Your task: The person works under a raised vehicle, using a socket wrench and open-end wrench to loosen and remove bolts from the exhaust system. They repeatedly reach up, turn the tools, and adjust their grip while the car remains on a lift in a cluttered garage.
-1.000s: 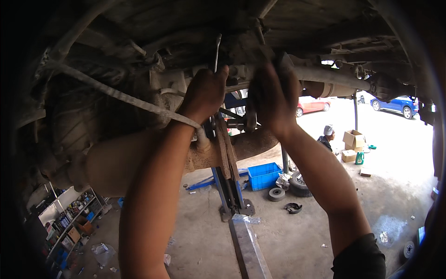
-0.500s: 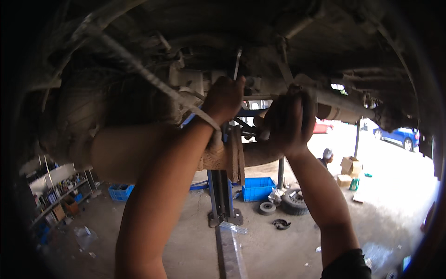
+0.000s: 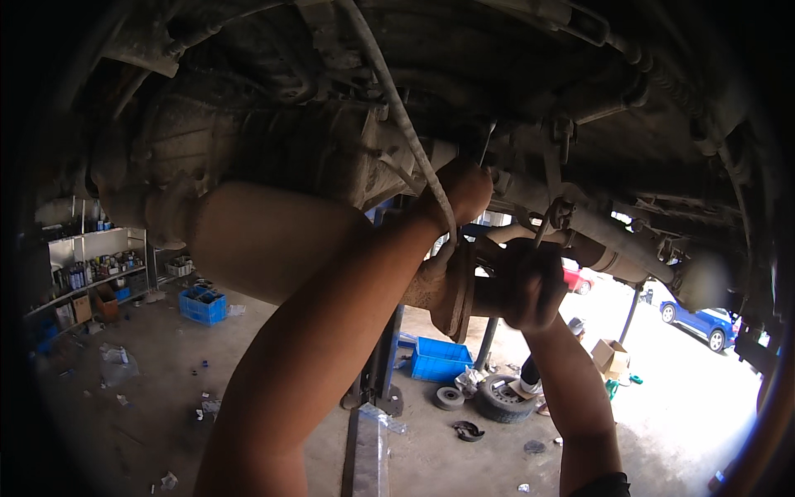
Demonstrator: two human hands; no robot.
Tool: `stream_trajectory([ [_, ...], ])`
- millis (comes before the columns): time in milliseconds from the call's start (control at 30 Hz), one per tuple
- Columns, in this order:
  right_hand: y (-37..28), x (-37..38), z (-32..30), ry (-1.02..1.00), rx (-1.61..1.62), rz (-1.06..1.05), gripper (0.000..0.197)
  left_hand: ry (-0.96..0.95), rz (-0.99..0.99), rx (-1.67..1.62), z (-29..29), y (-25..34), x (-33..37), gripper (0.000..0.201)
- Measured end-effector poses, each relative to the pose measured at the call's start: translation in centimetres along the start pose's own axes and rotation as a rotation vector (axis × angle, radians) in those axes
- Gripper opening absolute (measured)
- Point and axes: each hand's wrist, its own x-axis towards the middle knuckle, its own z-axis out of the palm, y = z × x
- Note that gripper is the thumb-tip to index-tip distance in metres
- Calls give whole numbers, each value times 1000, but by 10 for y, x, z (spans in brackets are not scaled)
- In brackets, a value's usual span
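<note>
Under a raised vehicle, my left hand (image 3: 465, 192) is closed around a slim metal wrench (image 3: 488, 142), whose shaft sticks up past my fingers toward the underbody. A rusty exhaust flange (image 3: 454, 290) lies just below that wrist, joined to a wide exhaust canister (image 3: 277, 236) on the left. A thin pipe (image 3: 402, 116) slants down across my left wrist to the exhaust. My right hand (image 3: 534, 286) is raised beside the exhaust, below a hanging bracket (image 3: 561, 211). Its fingers look curled but are dark and blurred; a thin rod rises from them, its kind unclear.
A long shaft (image 3: 613, 236) runs overhead to the right. Below stand a lift post (image 3: 385, 356), a blue crate (image 3: 443, 358), a tire (image 3: 505, 399) and a person (image 3: 532, 373). Shelves (image 3: 99, 269) and another blue crate (image 3: 203, 306) are left. A blue car (image 3: 700, 323) stands outside.
The view has shifted, so the underbody and floor items sit differently. My right hand is lower relative to the hanging bracket, which now shows above it. My left hand still grips the wrench.
</note>
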Motion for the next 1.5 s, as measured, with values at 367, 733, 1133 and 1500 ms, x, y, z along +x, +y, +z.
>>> stream_trajectory([
  [367, 5, 5, -7, -21, 50, 112, 22, -142, -100, -21, -3, -8, -1, 34],
  [733, 62, 12, 22, -129, -203, 618, 16, -140, -92, 56, -7, -11, -6, 26],
  [1133, 15, 43, -27, -99, 185, 382, 20, -124, -52, 160, -5, -13, -4, 16],
  [1500, 16, 52, -37, -1007, 176, 805, 40, -19, -172, -133, -1, -10, -8, 36],
])
